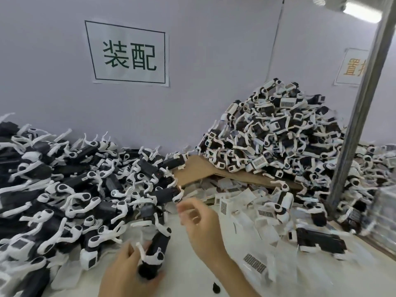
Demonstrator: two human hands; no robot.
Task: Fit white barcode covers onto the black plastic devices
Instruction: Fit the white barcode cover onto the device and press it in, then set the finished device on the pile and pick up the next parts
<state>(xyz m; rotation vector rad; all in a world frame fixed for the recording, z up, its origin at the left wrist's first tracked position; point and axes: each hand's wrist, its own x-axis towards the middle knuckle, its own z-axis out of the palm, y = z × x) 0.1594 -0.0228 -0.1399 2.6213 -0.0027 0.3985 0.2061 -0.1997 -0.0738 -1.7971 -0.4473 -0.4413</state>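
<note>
Black device (159, 243) clasped in left grip (126, 275); right grip (199, 219) blurred, fingers loosely curled, hold impossible to tell.

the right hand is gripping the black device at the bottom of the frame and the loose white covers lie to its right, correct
Not quite. The head view shows the left hand gripping the black device; the right hand is farther ahead, apart from it. The loose white covers do lie to its right.
</note>
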